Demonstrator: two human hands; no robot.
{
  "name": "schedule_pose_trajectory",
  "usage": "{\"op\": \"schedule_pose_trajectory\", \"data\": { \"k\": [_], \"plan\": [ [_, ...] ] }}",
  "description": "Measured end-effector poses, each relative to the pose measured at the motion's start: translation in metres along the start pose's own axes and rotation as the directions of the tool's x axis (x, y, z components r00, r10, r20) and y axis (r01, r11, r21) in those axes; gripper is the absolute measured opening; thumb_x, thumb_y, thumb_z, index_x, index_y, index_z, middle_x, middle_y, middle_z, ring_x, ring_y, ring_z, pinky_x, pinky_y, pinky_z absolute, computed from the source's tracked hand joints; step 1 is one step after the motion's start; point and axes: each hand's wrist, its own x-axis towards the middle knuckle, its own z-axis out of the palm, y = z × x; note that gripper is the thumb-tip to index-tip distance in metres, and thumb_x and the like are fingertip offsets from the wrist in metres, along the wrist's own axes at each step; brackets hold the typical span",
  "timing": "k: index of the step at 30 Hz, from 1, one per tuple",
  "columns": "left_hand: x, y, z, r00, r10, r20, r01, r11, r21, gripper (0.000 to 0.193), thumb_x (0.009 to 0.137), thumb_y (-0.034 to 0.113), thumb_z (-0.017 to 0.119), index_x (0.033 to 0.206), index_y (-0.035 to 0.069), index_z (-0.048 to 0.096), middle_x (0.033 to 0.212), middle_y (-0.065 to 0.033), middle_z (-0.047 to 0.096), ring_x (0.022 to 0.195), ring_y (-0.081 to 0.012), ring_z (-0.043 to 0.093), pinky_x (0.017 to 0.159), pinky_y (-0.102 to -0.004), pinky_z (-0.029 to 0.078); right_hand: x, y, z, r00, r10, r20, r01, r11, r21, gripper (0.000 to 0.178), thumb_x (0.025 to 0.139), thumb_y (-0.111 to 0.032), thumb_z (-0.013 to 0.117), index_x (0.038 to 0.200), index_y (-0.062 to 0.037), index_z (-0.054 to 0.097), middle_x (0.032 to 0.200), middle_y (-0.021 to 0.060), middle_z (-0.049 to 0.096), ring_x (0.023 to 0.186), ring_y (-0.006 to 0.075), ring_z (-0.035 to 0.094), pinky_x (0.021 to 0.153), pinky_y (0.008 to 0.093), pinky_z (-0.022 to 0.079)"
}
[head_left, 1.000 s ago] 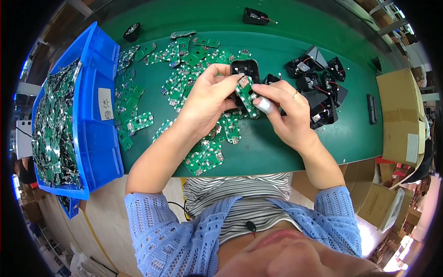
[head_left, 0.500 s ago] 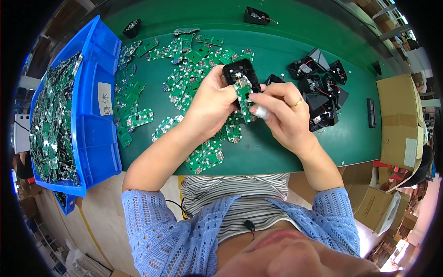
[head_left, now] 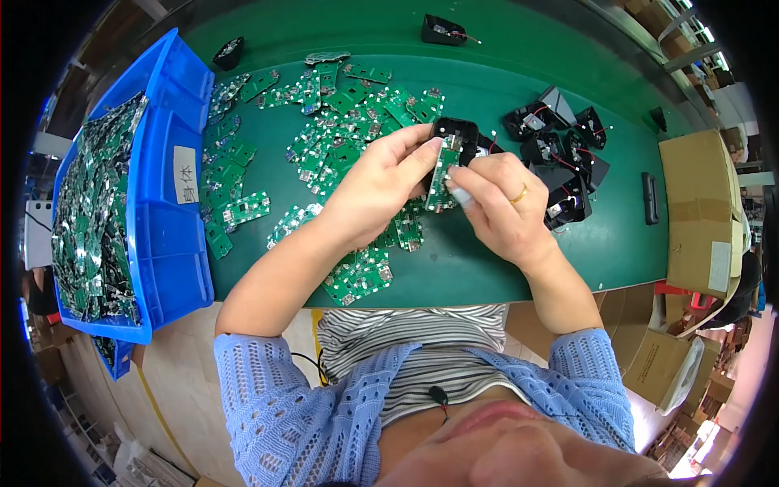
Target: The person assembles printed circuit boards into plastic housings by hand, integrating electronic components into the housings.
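Observation:
My left hand grips a black plastic housing, its thumb pressed near the top of a green circuit board. The board lies lengthwise over the housing's open side, tilted, with its lower end sticking out toward me. My right hand, with a ring and a white-wrapped fingertip, pinches the board's right edge at its middle. Fingers hide part of the housing and whatever lies under the board. Loose circuit boards spread over the table left of and beneath my hands.
A blue bin heaped with circuit boards stands at the left. Several black housings with wires cluster on the right of the green table. A cardboard box stands at the right edge; another black housing lies at the far side.
The housing has shifted right and turned more upright under the board. My left thumb now presses the board's upper end, and my right fingers have closed in along its edge.

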Motion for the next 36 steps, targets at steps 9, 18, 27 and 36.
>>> {"op": "schedule_pose_trajectory", "data": {
  "k": [9,18,27,36],
  "plan": [
    [0.003,-0.005,-0.003,0.985,0.164,0.049,-0.168,0.981,0.098,0.041,0.09,0.013,0.054,0.126,-0.002,0.043,0.113,-0.0087,0.056,0.1,-0.0134,0.055,0.082,-0.0277,0.049,0.009,0.011,-0.01,0.999,0.033,0.02,-0.031,0.997,-0.067,0.031,0.058,0.002,0.065,0.088,-0.0028,0.058,0.081,0.0067,0.056,0.063,0.0206,0.054,0.051,0.0289,0.045],
    [0.001,-0.002,0.004,0.985,0.168,-0.038,-0.158,0.968,0.194,0.035,0.087,0.012,0.059,0.117,-0.003,0.05,0.101,-0.0081,0.06,0.087,-0.0105,0.058,0.078,-0.0245,0.048,0.004,0.012,-0.009,0.997,-0.042,0.067,0.051,0.99,-0.129,0.026,0.061,-0.008,0.058,0.086,-0.0031,0.058,0.084,0.0057,0.056,0.069,0.0201,0.054,0.054,0.0292,0.047],
    [0.002,-0.011,0.004,0.938,0.346,-0.032,-0.322,0.901,0.292,0.031,0.086,0.009,0.058,0.114,-0.003,0.05,0.104,-0.0085,0.059,0.093,-0.0134,0.058,0.08,-0.0255,0.048,0.006,-0.003,-0.007,0.992,0.037,0.12,-0.016,0.985,-0.174,0.025,0.062,-0.01,0.057,0.086,-0.0032,0.057,0.082,0.0057,0.054,0.069,0.0202,0.054,0.053,0.0287,0.045],
    [0.003,0.0,0.003,0.981,0.172,-0.093,-0.169,0.985,0.036,0.028,0.086,0.007,0.058,0.11,-0.002,0.049,0.103,-0.0097,0.058,0.093,-0.0124,0.056,0.081,-0.0263,0.047,0.004,0.0,-0.004,0.874,0.477,0.093,-0.476,0.801,0.363,0.034,0.076,-0.002,0.064,0.108,-0.0018,0.053,0.095,0.0103,0.05,0.075,0.0193,0.054,0.06,0.0266,0.048]
  ]
}}
